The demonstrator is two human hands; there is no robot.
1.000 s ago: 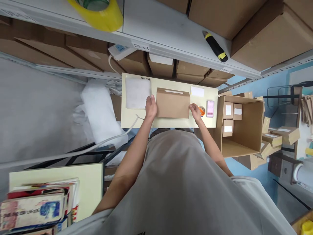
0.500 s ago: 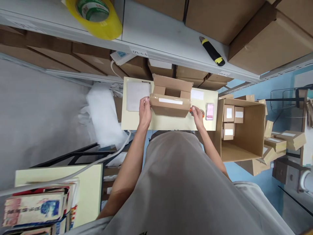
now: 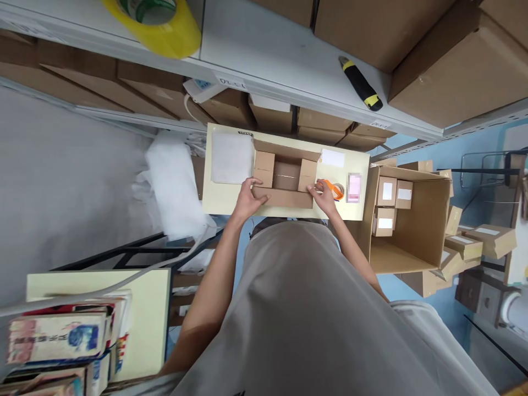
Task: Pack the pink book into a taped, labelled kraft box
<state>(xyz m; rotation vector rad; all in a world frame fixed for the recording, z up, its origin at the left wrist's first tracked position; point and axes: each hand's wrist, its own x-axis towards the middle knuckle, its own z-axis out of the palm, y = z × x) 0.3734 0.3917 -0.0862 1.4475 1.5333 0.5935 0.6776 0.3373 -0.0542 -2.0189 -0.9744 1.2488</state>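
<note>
On the pale yellow tabletop (image 3: 284, 212), seen from the head camera, a small brown cardboard box (image 3: 284, 177) stands mouth up with its flaps spread. A second ago it lay closed and flat-topped. It was then tipped up, and now its inside is open to view; I cannot tell if anything is in it. The left hand (image 3: 248, 199) grips the near flap at its left end, and the right hand (image 3: 320, 196) pinches the same flap at its right end. An orange tape dispenser (image 3: 335, 190) lies just beside the right hand. A white foam sheet (image 3: 231, 158) lies left of the box.
</note>
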